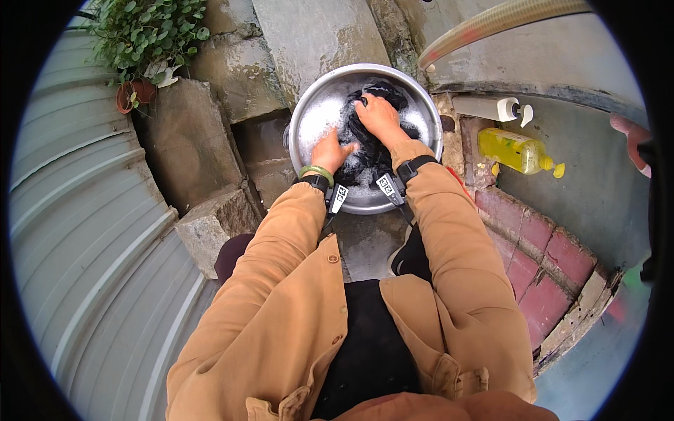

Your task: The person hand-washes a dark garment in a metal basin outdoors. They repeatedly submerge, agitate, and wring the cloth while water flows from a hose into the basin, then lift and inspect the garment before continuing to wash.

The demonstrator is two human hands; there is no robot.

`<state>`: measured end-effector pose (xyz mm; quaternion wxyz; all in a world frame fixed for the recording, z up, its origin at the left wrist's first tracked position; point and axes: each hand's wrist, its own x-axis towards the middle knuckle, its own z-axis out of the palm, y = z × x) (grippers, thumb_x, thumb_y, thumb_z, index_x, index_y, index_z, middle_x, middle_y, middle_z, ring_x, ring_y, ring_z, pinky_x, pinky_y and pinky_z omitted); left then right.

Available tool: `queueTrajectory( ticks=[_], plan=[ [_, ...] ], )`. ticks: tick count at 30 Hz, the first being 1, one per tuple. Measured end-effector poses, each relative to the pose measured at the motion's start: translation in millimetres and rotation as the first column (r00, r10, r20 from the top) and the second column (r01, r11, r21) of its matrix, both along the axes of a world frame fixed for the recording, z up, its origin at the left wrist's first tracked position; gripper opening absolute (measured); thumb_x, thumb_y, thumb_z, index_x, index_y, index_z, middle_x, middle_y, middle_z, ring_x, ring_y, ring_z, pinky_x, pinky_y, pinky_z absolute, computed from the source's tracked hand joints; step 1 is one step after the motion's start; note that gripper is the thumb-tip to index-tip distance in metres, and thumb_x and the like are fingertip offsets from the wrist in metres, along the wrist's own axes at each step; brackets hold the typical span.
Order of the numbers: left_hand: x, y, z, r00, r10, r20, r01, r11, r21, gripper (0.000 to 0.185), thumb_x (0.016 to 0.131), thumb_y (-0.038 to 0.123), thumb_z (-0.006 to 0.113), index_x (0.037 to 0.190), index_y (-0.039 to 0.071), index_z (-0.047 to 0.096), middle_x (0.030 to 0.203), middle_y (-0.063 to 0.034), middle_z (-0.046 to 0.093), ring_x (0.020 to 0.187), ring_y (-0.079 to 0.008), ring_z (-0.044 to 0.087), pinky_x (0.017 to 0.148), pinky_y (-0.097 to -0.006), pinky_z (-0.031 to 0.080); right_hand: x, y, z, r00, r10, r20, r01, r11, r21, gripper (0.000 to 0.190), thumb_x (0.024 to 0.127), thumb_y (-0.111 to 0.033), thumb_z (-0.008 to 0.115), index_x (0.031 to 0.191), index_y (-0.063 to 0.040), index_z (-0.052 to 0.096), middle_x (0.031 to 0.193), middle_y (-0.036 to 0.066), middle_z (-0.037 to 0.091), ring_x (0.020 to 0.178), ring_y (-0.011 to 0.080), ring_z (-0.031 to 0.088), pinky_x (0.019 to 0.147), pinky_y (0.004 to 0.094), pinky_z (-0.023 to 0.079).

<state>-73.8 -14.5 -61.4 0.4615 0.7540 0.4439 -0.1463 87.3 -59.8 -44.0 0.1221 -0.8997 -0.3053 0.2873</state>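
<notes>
A round metal basin (303,181) stands on the wet ground before me, with foamy water inside. Black wet fabric (363,139) lies bunched through its middle and up to the far right side. My right hand (378,117) is closed around a fold of that fabric near the top. Lower on the left, my left hand (330,151) rests at the suds with its thumb apart from the fingers, beside the cloth. Nothing shows in its grasp. A green bangle (317,171) circles my left wrist, and both wrists wear black straps with small printed tags.
To the right lie a yellow liquid bottle (513,150) and a white pump bottle (492,108). A thick hose (500,23) arches above them. Stone blocks (187,142), a plant pot (136,96) and corrugated metal sheeting (89,231) line the left. Red tiles (547,279) edge the lower right.
</notes>
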Motion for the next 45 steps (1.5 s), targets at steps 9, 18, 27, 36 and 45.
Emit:
queueTrajectory(
  ticks=[9, 18, 27, 36, 45],
  plan=[
    [-21, -75, 34, 0.957, -0.270, 0.102, 0.184, 0.842, 0.507, 0.059, 0.069, 0.023, 0.082, 0.121, 0.015, 0.055, 0.146, -0.0166, 0.034, 0.135, -0.0423, 0.032, 0.098, -0.0597, 0.037, -25, -132, 35, 0.771, 0.588, 0.245, -0.634, 0.675, 0.376, 0.020, 0.068, -0.023, 0.074, 0.078, -0.008, 0.067, 0.127, 0.005, 0.059, 0.112, 0.0310, 0.049, 0.098, 0.0509, 0.036],
    [4, -51, -25, 0.931, -0.362, -0.051, 0.351, 0.847, 0.400, 0.045, 0.086, 0.029, 0.065, 0.123, 0.005, 0.055, 0.145, -0.0195, 0.037, 0.128, -0.0486, 0.037, 0.104, -0.0565, 0.037, 5, -56, -8, 0.712, 0.661, 0.237, -0.696, 0.710, 0.109, 0.023, 0.080, -0.032, 0.066, 0.075, -0.010, 0.070, 0.092, 0.010, 0.061, 0.090, 0.0321, 0.062, 0.078, 0.0446, 0.050],
    [14, 6, -20, 0.974, -0.118, 0.191, 0.108, 0.992, 0.064, 0.054, 0.093, 0.042, 0.063, 0.129, 0.002, 0.054, 0.121, -0.0305, 0.060, 0.116, -0.0464, 0.056, 0.099, -0.0485, 0.045, 17, -25, -34, 1.000, 0.020, -0.019, -0.015, 0.972, 0.233, 0.041, 0.092, -0.037, 0.048, 0.091, -0.002, 0.069, 0.098, 0.026, 0.068, 0.094, 0.0457, 0.064, 0.085, 0.0532, 0.051],
    [9, 10, 67, 0.905, -0.126, 0.406, 0.004, 0.958, 0.288, 0.077, 0.072, 0.039, 0.087, 0.132, 0.004, 0.053, 0.125, -0.0222, 0.063, 0.117, -0.0377, 0.060, 0.100, -0.0420, 0.047, 27, -83, 39, 0.812, -0.269, -0.518, 0.542, 0.676, 0.498, 0.052, 0.099, -0.043, 0.058, 0.082, 0.005, 0.068, 0.071, 0.006, 0.064, 0.068, 0.0147, 0.055, 0.067, 0.0348, 0.046],
    [34, -3, 171, 0.431, 0.007, 0.902, 0.002, 1.000, -0.008, 0.035, 0.077, 0.000, 0.083, 0.108, 0.003, 0.066, 0.103, -0.0025, 0.072, 0.097, -0.0127, 0.066, 0.088, -0.0288, 0.053, 49, -76, 184, 0.740, 0.230, -0.632, 0.431, 0.559, 0.708, 0.045, 0.098, -0.047, 0.062, 0.111, -0.003, 0.066, 0.104, 0.005, 0.068, 0.084, 0.0087, 0.066, 0.070, 0.0207, 0.053]
  ],
)
